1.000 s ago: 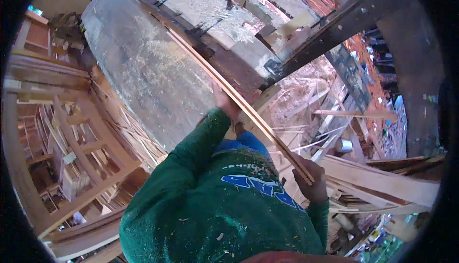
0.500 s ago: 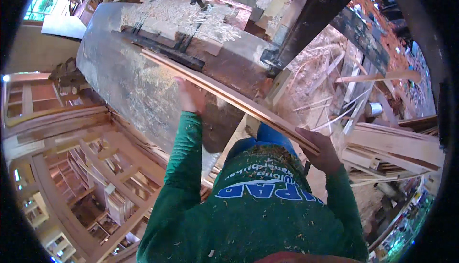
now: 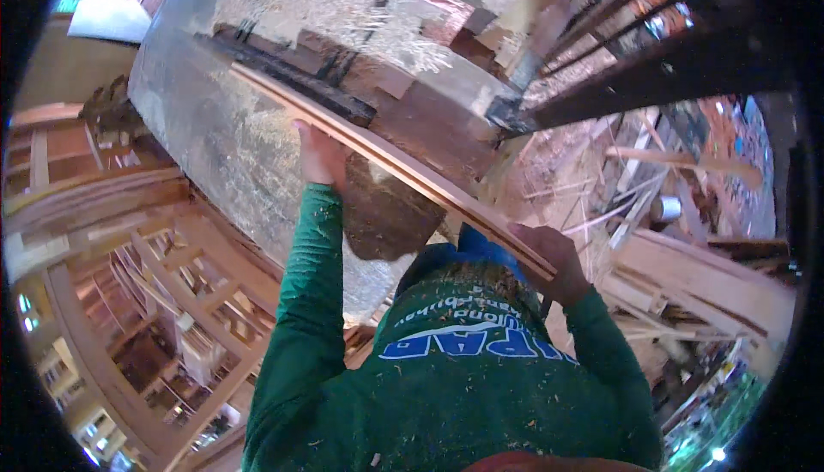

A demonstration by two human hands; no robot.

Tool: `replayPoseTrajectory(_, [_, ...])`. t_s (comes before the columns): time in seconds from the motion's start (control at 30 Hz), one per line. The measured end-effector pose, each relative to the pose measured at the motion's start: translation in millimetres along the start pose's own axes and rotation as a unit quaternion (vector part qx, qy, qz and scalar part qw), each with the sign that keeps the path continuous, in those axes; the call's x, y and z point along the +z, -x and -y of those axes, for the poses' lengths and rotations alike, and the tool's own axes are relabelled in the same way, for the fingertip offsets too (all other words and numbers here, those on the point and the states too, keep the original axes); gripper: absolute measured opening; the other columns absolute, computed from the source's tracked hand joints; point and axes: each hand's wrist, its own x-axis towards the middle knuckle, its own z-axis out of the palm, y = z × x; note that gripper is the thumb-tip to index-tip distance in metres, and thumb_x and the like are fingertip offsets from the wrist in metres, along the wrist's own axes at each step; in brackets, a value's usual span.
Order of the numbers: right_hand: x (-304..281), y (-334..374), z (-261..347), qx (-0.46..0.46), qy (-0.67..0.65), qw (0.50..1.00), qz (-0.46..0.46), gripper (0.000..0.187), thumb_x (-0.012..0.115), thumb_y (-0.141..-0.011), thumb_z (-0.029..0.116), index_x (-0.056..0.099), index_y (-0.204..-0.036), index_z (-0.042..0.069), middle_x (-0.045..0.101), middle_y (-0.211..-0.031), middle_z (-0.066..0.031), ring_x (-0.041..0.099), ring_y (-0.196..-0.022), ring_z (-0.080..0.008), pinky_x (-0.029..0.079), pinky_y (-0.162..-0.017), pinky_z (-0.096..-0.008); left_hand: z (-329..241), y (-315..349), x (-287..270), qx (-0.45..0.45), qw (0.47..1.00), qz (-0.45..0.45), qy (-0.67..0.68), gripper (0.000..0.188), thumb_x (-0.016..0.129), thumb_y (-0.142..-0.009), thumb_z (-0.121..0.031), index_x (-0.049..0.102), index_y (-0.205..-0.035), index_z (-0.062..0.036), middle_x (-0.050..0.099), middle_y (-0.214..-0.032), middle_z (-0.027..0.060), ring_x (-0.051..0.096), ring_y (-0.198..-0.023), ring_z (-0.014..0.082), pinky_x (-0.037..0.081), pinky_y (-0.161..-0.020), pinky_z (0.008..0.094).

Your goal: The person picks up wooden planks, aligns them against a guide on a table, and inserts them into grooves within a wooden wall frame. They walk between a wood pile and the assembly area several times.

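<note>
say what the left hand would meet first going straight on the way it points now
Most likely the wooden strip, which crosses directly ahead of the left hand and seems to touch it. Beyond lies the dark bar. Depth is unclear, so the hand might pass under the strip.

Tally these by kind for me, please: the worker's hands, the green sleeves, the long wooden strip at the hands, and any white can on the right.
Hands: 2 (left hand, right hand)
Green sleeves: 2 (left sleeve, right sleeve)
Long wooden strip: 1
White can: 1
Total: 6
</note>
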Motion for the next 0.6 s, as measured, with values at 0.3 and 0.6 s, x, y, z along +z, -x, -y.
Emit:
replayPoseTrajectory(0.3, [13.7, -46.1, 19.7, -0.023, 0.043, 0.999, 0.017, 0.038, 0.073, -0.086, 0.007, 0.069, -0.123, 0.005, 0.072, -0.1, -0.0149, 0.069, -0.086, -0.0334, 0.056, -0.074, -0.0418, -26.2, -27.4, -9.1, -0.037, 0.998, -0.003, -0.056, 0.093, 0.024, -0.1, -0.079, 0.035, -0.159, -0.007, 0.049, -0.152, 0.0126, 0.052, -0.134, 0.0268, 0.053, -0.102, 0.051])
replayPoseTrajectory(0.6, [24.0, -70.1, 40.6, 0.038, 0.071, 0.996, 0.042, 0.037, 0.068, -0.088, 0.014, 0.066, -0.123, 0.003, 0.067, -0.093, -0.0192, 0.066, -0.086, -0.0387, 0.053, -0.073, -0.0472, -32.4, -52.8, -26.4, -0.034, 0.998, -0.025, -0.055, 0.079, 0.026, -0.105, -0.071, 0.044, -0.152, -0.0109, 0.059, -0.142, 0.009, 0.06, -0.119, 0.0211, 0.056, -0.075, 0.0355])
